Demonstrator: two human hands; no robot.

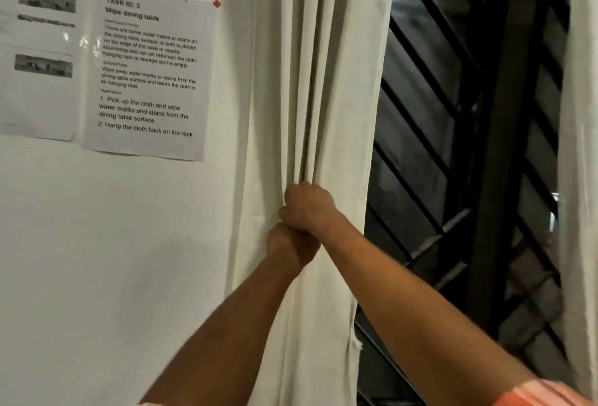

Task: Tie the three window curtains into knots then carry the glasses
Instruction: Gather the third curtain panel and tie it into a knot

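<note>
Item: cream curtain [343, 82], hanging between wall [129, 243] and dark window [453, 114], gathered but not yet knotted; right hand [307, 206] above, left hand [289, 245] below, touching, both fisted round its folds; 0 of 3 knots evident, second curtain [579, 146] loose, glasses unseen.

Two printed sheets [145, 72] on wall [97, 243], dark window louvres [437, 114]

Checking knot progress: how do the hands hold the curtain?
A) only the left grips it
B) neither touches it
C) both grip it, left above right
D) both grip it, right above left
D: the right hand grips the curtain directly above the left hand.
</note>
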